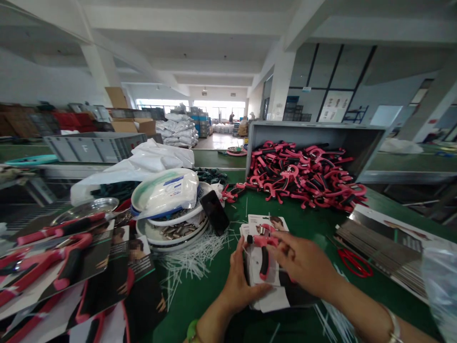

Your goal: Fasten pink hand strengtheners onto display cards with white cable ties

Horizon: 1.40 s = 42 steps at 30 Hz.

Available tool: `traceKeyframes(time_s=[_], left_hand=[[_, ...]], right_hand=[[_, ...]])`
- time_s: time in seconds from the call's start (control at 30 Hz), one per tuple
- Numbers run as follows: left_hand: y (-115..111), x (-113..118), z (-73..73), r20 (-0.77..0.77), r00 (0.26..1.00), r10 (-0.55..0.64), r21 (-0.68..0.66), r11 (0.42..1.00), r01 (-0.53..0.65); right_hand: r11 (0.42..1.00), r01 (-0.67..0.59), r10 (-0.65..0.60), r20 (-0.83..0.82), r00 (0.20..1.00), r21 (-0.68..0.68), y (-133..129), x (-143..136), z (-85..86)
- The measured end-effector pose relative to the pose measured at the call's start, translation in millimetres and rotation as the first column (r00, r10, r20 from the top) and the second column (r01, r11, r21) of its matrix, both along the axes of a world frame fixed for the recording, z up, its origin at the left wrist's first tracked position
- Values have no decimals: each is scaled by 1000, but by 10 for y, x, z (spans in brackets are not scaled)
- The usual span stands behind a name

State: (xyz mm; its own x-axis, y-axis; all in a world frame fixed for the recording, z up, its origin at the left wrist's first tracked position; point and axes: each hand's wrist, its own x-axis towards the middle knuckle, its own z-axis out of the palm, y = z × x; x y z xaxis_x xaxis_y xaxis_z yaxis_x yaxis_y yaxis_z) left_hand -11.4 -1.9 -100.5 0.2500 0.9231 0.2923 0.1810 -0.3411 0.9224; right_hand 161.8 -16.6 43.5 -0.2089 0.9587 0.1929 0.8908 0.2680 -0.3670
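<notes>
A pink and black plier-like tool (264, 255) lies on a printed card on top of a stack of cards (273, 300) at the front middle of the green table. My left hand (237, 281) grips the left edge of the stack, thumb across its front. Above the tool's right side, my right hand (303, 259) has its fingers pinched together near the pink handle; what is between the fingertips is too small to make out.
A grey crate (367, 152) on its side spills pink tools (303, 176). White ties (193, 257), a phone (214, 212) and stacked bowls (174, 240) lie left of centre. Carded tools (71, 267) fill the left. Red scissors (355, 263) and a card box (389, 252) are right.
</notes>
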Motion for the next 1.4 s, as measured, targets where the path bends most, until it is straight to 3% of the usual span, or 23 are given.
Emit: traceKeyframes(time_s=[0.07, 0.13, 0.23, 0.33, 0.43, 0.5, 0.57, 0.63, 0.7, 0.83, 0.97, 1.07, 1.2, 1.4], left_hand=[[8, 6, 6, -25, 1000, 1, 15, 1000, -1], [12, 7, 22, -66, 998, 5, 52, 999, -2], [3, -34, 60, -122, 992, -18, 93, 995, 29], [14, -139, 148, -114, 989, -92, 103, 989, 104], [132, -202, 383, -66, 997, 37, 94, 995, -30], [283, -138, 626, -193, 958, 211, 128, 974, -188], [468, 25, 876, -449, 857, 252, 175, 966, -192], [653, 244, 1065, -667, 711, 220, 178, 975, -134], [802, 455, 1154, -706, 679, 200, 168, 979, -114], [904, 655, 1110, -697, 705, 135, 154, 987, -36], [798, 564, 1042, -694, 716, 82, 187, 980, 70], [696, 477, 1025, -700, 708, 94, 206, 976, 75], [629, 435, 959, -677, 731, 86, 213, 973, 83], [608, 410, 760, -505, 856, 107, 270, 962, 39]], right_hand=[[997, 68, -68, -22, 997, 25, 30, 206, -21], [998, 55, -56, 53, 997, 13, 82, 384, -48], [995, -94, 97, 162, 982, -24, 146, 483, -128], [978, -206, 208, 200, 958, -34, 201, 402, -245], [975, -222, 212, 261, 942, 6, 276, 298, -370], [973, -226, 207, 255, 944, 46, 324, 273, -457], [971, -217, 197, 182, 963, 96, 354, 282, -541], [976, -174, 161, 104, 981, 132, 364, 305, -608], [983, -126, 117, 76, 990, 131, 359, 325, -645], [988, -113, 105, 77, 991, 103, 344, 341, -662], [971, -120, 128, -23, 992, 205, 348, 345, -700], [959, -90, 140, -172, 975, 268, 335, 325, -731], [980, -8, 75, -332, 940, 198, 306, 277, -729], [992, 113, -63, -528, 847, 63, 336, 213, -780]])
